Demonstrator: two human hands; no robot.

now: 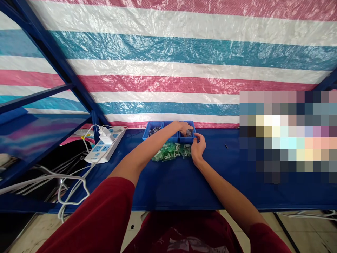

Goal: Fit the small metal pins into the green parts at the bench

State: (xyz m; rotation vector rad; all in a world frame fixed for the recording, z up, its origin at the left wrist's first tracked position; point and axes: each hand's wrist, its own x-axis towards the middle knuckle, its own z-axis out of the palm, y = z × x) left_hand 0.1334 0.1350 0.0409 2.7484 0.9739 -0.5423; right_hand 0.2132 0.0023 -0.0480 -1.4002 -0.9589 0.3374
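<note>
Blue bins (170, 138) stand side by side at the back of the blue table. Small dark pieces (154, 131) lie in the left bin. My left hand (185, 129) reaches into the right bin, its fingers bent around a small grey, shiny bundle (189, 132). At that bin's right front corner is my right hand (198, 144), thumb and forefinger near the rim and a little apart, with nothing visible between them. Green-tinted clear bags with small metallic pieces (170, 151) lie just in front of the bins.
A white power strip (105, 144) with plugs and loose white cables (76, 177) sits at the left. One small dark piece (226, 146) lies on the blue table (179, 186), right of my hands. Striped sheeting (168, 82) hangs behind. The far right is pixelated.
</note>
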